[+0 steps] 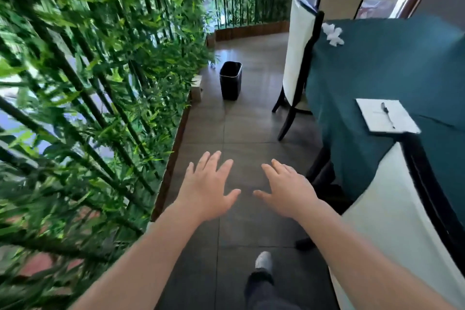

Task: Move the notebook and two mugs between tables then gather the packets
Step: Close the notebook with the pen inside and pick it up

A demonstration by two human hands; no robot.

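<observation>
**Inspector A:** State of the hands?

**Inspector B:** Both empty. The left hand [208, 189] and the right hand [289, 189] are held out palm down over the floor tiles [249, 123], fingers spread, gripping nothing and touching nothing.

**A:** Location of the notebook?

**B:** The notebook [387, 115] lies flat on the teal tablecloth [377, 63], near the table's near left edge. It sits to the right of both hands and farther off, well apart from either.

**A:** Which hand is nearer?

**B:** The right, in my judgement. The reach goes right and away from the body, past the white chair back [392, 209] standing between the person and the table.

**A:** Orientation?

**B:** Its long axis runs roughly from far left to near right, skewed to the table edge. One corner at the near right appears to reach the fold where the cloth drops; I cannot confirm any overhang.

**A:** Appearance?

**B:** White, rectangular, thin, closed or showing a blank page; I cannot tell which. A dark pen [387, 114] rests on top, lying along the length. Lifting the notebook level would be needed to keep the pen from rolling off.

**A:** Mugs? Packets?

**B:** No mugs in view. Some crumpled white items [332, 34] lie at the far left of the table; whether they are the packets I cannot tell.
</observation>
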